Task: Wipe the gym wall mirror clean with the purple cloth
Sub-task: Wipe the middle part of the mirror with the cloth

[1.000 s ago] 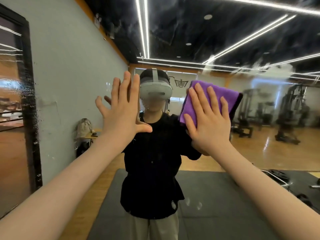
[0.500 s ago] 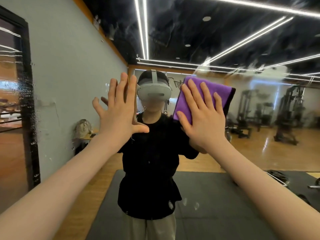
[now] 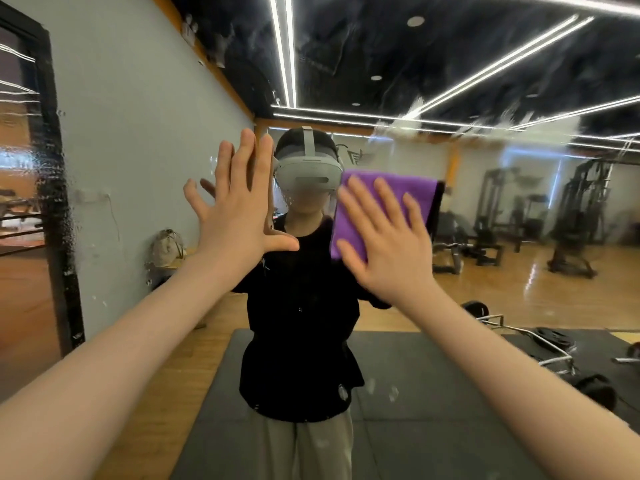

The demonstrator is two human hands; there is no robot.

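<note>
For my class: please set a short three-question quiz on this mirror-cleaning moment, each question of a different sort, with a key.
1. True or false: the right hand presses the purple cloth flat against the wall mirror with straight fingers.
2. Multiple choice: the left hand is A) gripping a spray bottle, B) flat and open against the glass, C) hanging at the person's side.
3. Fill in: wet smears show on the glass above and to the ____ of the cloth.

Key: 1 true; 2 B; 3 right.
</note>
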